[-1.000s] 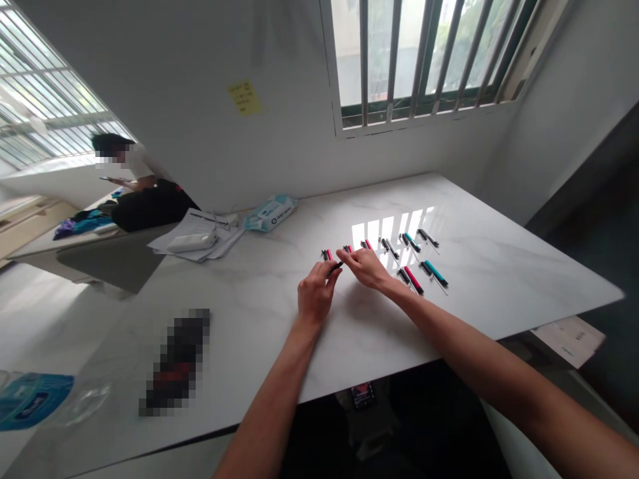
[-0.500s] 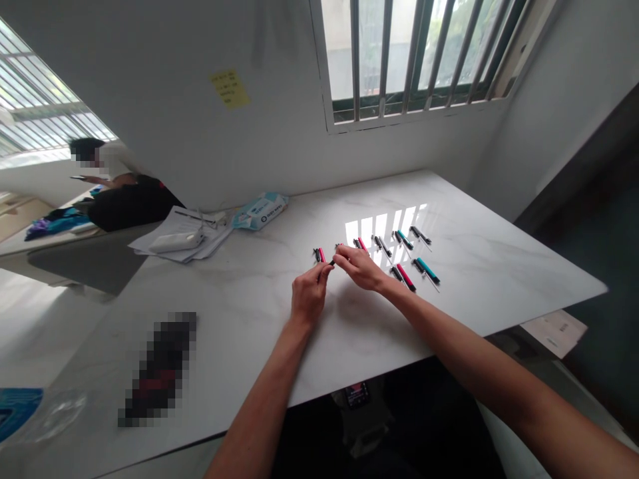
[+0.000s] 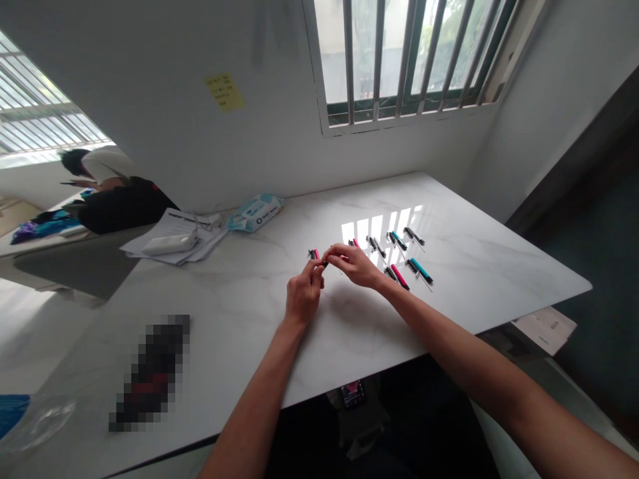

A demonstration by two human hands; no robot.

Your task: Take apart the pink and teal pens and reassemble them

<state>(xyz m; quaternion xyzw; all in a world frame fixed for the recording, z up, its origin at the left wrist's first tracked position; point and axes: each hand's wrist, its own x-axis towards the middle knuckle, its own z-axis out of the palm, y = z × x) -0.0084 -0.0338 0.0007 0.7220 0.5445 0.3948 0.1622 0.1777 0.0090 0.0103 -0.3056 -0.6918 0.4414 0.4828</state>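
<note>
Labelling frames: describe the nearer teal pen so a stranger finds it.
On the white table, look right of the right hand. The teal pen lies just right of a red pen; the other teal pen sits nearer the barred window.

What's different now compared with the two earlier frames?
The view turned slightly right, so the scene slid left. The background person bent lower. Less of the small dark piece shows between left hand and right hand; no release is visible. The uncovered pen parts stayed on the table.

Behind the white, grey-veined table (image 3: 239,306), a pale wall (image 3: 269,153) holds a metal-barred window (image 3: 394,60); striped sunlight (image 3: 361,229) brightens the table's far part.
</note>
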